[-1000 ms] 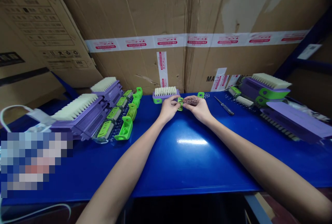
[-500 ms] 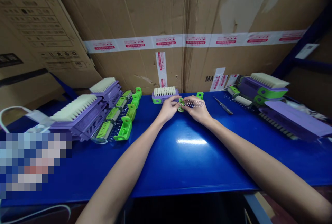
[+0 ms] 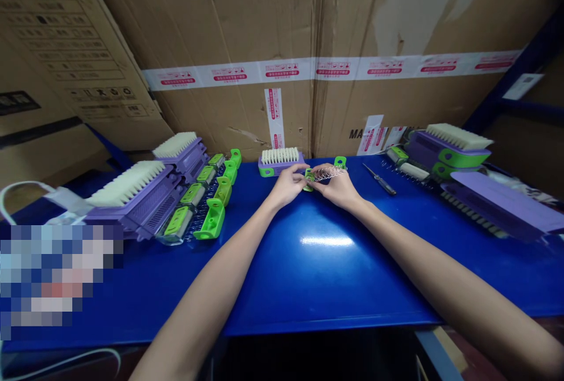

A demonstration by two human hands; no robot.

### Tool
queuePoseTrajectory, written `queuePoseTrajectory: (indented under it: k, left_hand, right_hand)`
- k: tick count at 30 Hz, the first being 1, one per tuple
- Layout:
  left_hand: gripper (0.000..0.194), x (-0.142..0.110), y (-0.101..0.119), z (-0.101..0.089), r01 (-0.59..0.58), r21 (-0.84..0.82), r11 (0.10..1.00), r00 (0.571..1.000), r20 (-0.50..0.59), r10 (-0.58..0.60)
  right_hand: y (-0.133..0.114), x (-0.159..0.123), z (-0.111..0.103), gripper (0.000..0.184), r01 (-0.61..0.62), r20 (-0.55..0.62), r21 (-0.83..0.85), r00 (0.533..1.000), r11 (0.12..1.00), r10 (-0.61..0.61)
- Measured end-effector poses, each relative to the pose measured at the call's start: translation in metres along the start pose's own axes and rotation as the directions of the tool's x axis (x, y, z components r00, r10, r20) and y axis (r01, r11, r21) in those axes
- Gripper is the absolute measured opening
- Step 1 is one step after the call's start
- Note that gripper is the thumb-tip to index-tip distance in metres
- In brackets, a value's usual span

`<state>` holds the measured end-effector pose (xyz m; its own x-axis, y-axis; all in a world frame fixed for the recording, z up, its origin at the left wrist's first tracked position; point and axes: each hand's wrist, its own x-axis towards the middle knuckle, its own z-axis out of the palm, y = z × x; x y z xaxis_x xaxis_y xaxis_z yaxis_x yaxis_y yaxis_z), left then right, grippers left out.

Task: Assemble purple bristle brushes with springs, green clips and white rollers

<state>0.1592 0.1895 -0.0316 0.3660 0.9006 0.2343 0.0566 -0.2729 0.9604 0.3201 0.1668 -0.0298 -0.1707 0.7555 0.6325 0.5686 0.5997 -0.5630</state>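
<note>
Between the fingers of my left hand [image 3: 287, 186] is a small green plastic bracket [image 3: 309, 180], held just above the blue table. My right hand [image 3: 338, 187] pinches a thin metal coil spring [image 3: 328, 172] close to its left end, and that end meets the bracket. Whether the spring is seated in it I cannot tell. The spring's free part stretches to the right over the back of my right hand. Beyond that hand stands another green bracket [image 3: 339, 161]. Behind my left hand a purple brush [image 3: 281, 160] lies with its cream bristles up.
A screwdriver [image 3: 380, 180] lies right of my hands on the blue table [image 3: 326, 287]. On the left are purple brush bodies [image 3: 132, 204], several green brackets [image 3: 212, 220] and springs. More purple brush parts [image 3: 458, 149] are piled at right. Cardboard [image 3: 229, 22] walls the back.
The spring, at first blurred, has swung and now slants up to the right from the bracket. The bracket has turned slightly in my fingers. Both hands have stayed nearly in place.
</note>
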Motion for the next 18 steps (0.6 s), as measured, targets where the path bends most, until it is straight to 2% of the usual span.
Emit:
queuePoseTrajectory:
  k: [6, 9, 13, 16, 18]
  left_hand:
    - [0.041, 0.0002, 0.0006, -0.0010, -0.001, 0.016, 1.000, 1.000, 0.011, 0.001]
    - [0.040, 0.0003, 0.0013, -0.0003, 0.005, 0.019, 1.000, 1.000, 0.010, -0.005]
    - [0.038, 0.0004, 0.0025, -0.0004, 0.016, 0.011, 1.000, 1.000, 0.008, -0.016]
    - [0.043, 0.0000, 0.0035, -0.0029, 0.034, -0.023, 0.999, 0.998, 0.051, -0.033]
    - [0.045, -0.0003, 0.0041, -0.0046, 0.044, -0.056, 0.997, 0.995, 0.088, -0.039]
  right_hand:
    - [-0.0003, 0.0008, -0.0066, 0.022, 0.044, 0.074, -0.001, 0.996, 0.999, -0.043]
    - [0.0009, -0.0002, -0.0064, 0.021, 0.038, 0.100, -0.024, 0.994, 0.999, -0.036]
    - [0.0030, -0.0011, -0.0034, 0.015, 0.024, 0.044, -0.043, 0.999, 0.999, -0.022]
    - [0.0041, -0.0015, -0.0010, 0.013, 0.011, -0.014, -0.030, 1.000, 0.999, -0.011]
    - [0.0042, -0.0018, 0.0000, 0.011, -0.010, -0.011, -0.012, 1.000, 1.000, 0.010]
